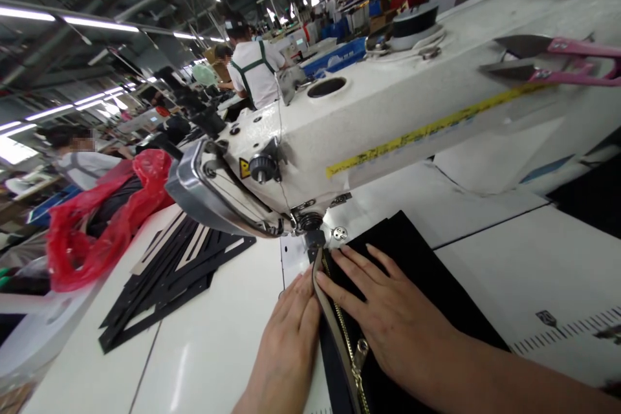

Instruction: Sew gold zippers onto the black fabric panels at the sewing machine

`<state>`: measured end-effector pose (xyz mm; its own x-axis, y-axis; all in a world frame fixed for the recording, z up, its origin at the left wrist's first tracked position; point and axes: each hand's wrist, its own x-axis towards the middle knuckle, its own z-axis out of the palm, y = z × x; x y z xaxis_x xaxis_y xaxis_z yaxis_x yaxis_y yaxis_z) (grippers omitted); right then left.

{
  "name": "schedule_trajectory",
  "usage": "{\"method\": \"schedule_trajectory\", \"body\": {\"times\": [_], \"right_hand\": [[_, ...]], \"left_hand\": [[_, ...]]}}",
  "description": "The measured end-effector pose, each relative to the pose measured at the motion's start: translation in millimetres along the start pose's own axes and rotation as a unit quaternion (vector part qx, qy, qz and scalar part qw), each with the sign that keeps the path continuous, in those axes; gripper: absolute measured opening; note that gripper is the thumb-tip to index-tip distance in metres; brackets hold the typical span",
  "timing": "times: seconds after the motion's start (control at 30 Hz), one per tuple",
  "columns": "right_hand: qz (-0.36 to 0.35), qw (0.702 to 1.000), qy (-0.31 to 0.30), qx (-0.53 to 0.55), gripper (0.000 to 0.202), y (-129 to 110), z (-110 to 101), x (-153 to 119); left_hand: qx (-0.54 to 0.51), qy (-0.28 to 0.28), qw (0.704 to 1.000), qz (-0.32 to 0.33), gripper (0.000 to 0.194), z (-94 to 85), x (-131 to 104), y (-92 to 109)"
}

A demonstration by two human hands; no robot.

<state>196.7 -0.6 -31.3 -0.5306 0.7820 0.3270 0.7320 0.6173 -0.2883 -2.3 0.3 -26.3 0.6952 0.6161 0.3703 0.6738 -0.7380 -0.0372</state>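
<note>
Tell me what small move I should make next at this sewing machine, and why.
I'd probably draw the right hand's fingertips slightly back from the dark presser foot, keeping light pressure on the black fabric. They rest very close to the foot, while the left hand lies flat across the beige strip, seemingly able to steady that side.

Your left hand nearly upright, fingers together, your right hand palm down, fingers spread, forearm reaching in from lower right.
</note>
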Motion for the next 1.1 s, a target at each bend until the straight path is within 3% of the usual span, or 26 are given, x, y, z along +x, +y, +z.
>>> {"method": "schedule_trajectory", "body": {"times": [0.17,0.5,0.63,1.1], "right_hand": [[-0.017,0.999,0.023,-0.018,0.051,0.3,-2.9,-0.8],[-0.096,0.985,0.016,-0.140,0.056,6.7,-5.4,-0.5],[-0.113,0.981,0.037,-0.154,0.056,7.8,-5.9,0.5],[-0.117,0.982,0.052,-0.137,0.058,26.8,3.5,31.3]], "left_hand": [[-0.012,0.004,1.000,-0.016,0.031,-1.9,7.4,3.1],[-0.021,0.043,0.996,-0.072,0.030,-3.5,14.6,11.1],[-0.005,0.059,0.997,-0.059,0.030,0.9,14.8,11.7],[-0.026,0.047,0.996,-0.065,0.029,5.3,34.4,-19.3]]}}
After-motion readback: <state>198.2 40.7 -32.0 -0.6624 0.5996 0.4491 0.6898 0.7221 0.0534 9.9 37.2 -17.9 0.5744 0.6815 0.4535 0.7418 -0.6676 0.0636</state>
